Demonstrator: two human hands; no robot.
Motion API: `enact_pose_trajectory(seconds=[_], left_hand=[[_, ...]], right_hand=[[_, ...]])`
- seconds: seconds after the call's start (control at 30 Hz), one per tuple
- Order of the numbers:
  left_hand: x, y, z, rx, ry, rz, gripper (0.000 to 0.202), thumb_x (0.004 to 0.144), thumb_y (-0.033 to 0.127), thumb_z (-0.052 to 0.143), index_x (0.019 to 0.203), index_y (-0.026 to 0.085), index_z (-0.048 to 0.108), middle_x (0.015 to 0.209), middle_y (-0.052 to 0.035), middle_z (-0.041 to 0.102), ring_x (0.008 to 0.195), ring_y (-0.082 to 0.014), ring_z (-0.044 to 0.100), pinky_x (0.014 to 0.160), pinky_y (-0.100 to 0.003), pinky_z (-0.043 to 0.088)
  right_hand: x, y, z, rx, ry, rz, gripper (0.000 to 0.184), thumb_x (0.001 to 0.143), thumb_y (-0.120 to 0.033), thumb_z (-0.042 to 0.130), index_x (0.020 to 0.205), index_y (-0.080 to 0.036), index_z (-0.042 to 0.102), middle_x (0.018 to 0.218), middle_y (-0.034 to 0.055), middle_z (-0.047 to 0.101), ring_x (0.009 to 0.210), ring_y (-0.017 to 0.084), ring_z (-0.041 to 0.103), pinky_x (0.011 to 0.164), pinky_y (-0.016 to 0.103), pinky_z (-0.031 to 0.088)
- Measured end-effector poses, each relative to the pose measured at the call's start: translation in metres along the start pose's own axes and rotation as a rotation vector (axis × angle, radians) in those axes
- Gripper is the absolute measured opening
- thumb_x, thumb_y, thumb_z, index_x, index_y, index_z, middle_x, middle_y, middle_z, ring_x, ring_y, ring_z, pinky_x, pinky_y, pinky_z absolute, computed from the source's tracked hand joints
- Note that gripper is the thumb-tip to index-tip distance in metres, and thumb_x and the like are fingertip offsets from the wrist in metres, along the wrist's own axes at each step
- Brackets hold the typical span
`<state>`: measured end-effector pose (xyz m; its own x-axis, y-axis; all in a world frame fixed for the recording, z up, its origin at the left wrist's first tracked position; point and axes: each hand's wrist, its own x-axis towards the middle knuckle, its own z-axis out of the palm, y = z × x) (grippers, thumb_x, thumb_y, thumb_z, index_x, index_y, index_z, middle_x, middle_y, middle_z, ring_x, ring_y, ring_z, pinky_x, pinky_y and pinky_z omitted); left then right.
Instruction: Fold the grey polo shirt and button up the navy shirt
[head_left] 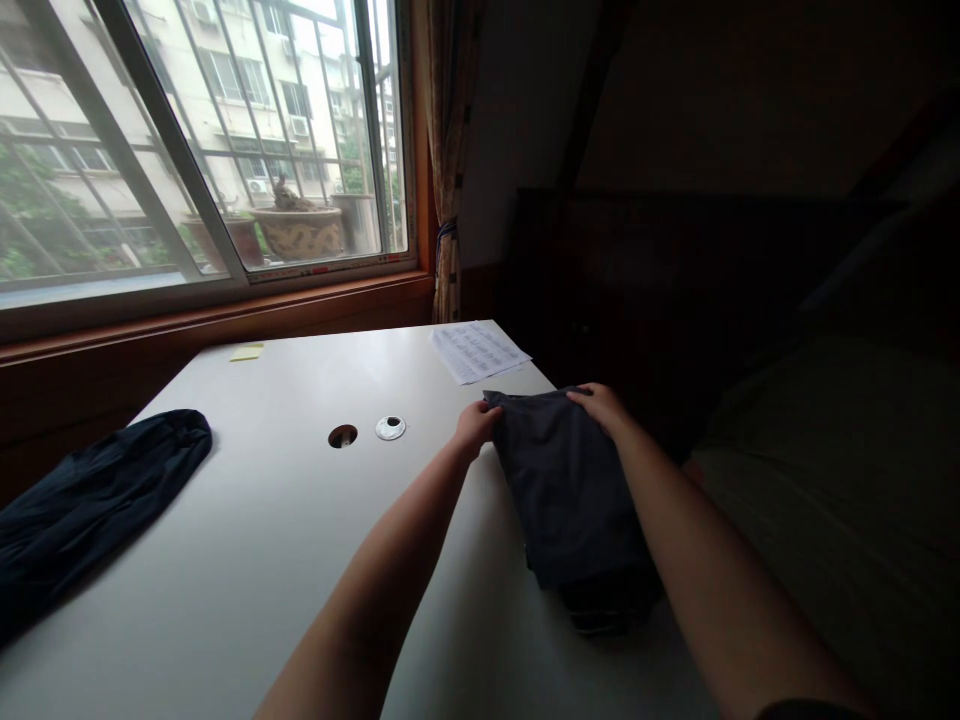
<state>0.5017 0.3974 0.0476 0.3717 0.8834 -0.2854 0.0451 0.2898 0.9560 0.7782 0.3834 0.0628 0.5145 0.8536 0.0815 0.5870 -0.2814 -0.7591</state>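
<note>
A dark grey folded garment (566, 485) lies near the right edge of the white table (285, 560), on top of more dark folded cloth (611, 600) that shows at its near end. My left hand (478, 425) pinches the garment's far left corner between thumb and fingers. At the far right corner, my right hand (600, 405) grips the same edge, thumb on top. Fingers under the cloth are hidden. On the left of the table lies another dark navy garment (112, 490), apart from both hands.
Printed sheets (480, 350) lie at the table's far right corner, just beyond the garment. A round hole (343, 437) and its loose cover (391, 428) are mid-table. Yellow sticky notes (247, 352) sit at the far left. A barred window (262, 130) and curtain (448, 150) stand behind.
</note>
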Motion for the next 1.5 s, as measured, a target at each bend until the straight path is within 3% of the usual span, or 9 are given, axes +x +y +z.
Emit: enact_pose_trajectory(seconds=[0.23,0.33,0.53,0.7,0.77,0.87,1.0,1.23,1.5], left_hand=[[0.010,0.007,0.006,-0.005,0.025,-0.050,0.035,0.094,0.035,0.059,0.124,0.016,0.057,0.124,-0.0101,0.059,0.106,-0.0228,0.062,0.089,-0.044,0.054],[-0.001,0.002,0.005,-0.021,0.010,-0.054,0.041,0.093,0.036,0.060,0.127,0.016,0.052,0.116,-0.0107,0.062,0.096,-0.0209,0.064,0.081,-0.039,0.056],[-0.056,-0.022,0.005,-0.079,-0.126,-0.023,0.081,0.078,0.034,0.076,0.142,0.025,0.027,0.098,-0.0067,0.065,0.068,-0.0143,0.064,0.059,-0.027,0.054],[-0.106,-0.036,0.007,-0.175,-0.229,0.039,0.107,0.074,0.030,0.080,0.151,0.033,0.005,0.093,-0.0051,0.065,0.078,-0.0195,0.067,0.062,-0.029,0.056],[-0.120,-0.038,0.009,-0.208,-0.273,0.033,0.111,0.073,0.030,0.080,0.151,0.035,0.002,0.098,-0.0071,0.065,0.081,-0.0212,0.068,0.063,-0.031,0.057],[-0.136,-0.044,0.014,-0.179,-0.330,0.061,0.108,0.072,0.029,0.080,0.152,0.037,0.007,0.110,-0.0113,0.065,0.082,-0.0211,0.068,0.061,-0.028,0.055],[-0.146,-0.051,0.028,-0.119,-0.314,0.123,0.094,0.073,0.024,0.076,0.149,0.033,0.022,0.114,-0.0121,0.064,0.077,-0.0179,0.066,0.058,-0.025,0.052],[-0.155,-0.051,0.053,-0.065,-0.282,0.159,0.075,0.076,0.020,0.068,0.142,0.029,0.034,0.105,-0.0078,0.063,0.075,-0.0153,0.062,0.054,-0.022,0.052],[-0.165,-0.060,0.042,0.336,-0.267,0.256,0.046,0.084,0.026,0.060,0.129,0.025,0.050,0.084,-0.0011,0.064,0.059,-0.0143,0.063,0.060,-0.030,0.056]], right_hand=[[0.005,0.001,-0.001,0.003,0.093,0.005,0.023,0.079,-0.024,0.069,0.099,-0.014,0.069,0.111,0.0165,0.069,0.105,0.029,0.063,0.094,0.038,0.045],[-0.001,0.005,0.001,0.045,0.068,0.040,0.030,0.079,-0.027,0.070,0.105,-0.013,0.066,0.114,0.0172,0.068,0.106,0.029,0.062,0.094,0.038,0.046],[-0.035,0.015,-0.023,0.183,-0.086,0.172,0.069,0.077,-0.043,0.074,0.134,-0.013,0.049,0.116,0.0220,0.066,0.089,0.027,0.068,0.075,0.038,0.054],[-0.083,0.018,-0.056,0.389,-0.370,0.250,0.089,0.075,-0.043,0.077,0.148,-0.019,0.033,0.107,0.0176,0.071,0.085,0.028,0.073,0.070,0.039,0.057],[-0.103,0.021,-0.067,0.437,-0.401,0.261,0.094,0.072,-0.040,0.081,0.150,-0.022,0.031,0.107,0.0165,0.072,0.087,0.029,0.073,0.070,0.039,0.057],[-0.127,0.028,-0.079,0.468,-0.402,0.263,0.099,0.067,-0.037,0.084,0.150,-0.026,0.031,0.114,0.0162,0.069,0.090,0.031,0.073,0.071,0.041,0.059],[-0.141,0.043,-0.089,0.387,-0.416,0.258,0.106,0.062,-0.038,0.087,0.150,-0.031,0.028,0.131,0.0180,0.059,0.098,0.031,0.071,0.076,0.040,0.060],[-0.135,0.062,-0.100,0.267,-0.210,0.192,0.092,0.070,-0.038,0.078,0.149,-0.031,0.032,0.132,0.0178,0.058,0.101,0.032,0.069,0.073,0.038,0.061],[-0.136,0.092,-0.088,-0.113,-0.097,-0.017,0.075,0.076,-0.032,0.065,0.146,-0.020,0.039,0.115,0.0140,0.063,0.096,0.030,0.068,0.079,0.043,0.059]])
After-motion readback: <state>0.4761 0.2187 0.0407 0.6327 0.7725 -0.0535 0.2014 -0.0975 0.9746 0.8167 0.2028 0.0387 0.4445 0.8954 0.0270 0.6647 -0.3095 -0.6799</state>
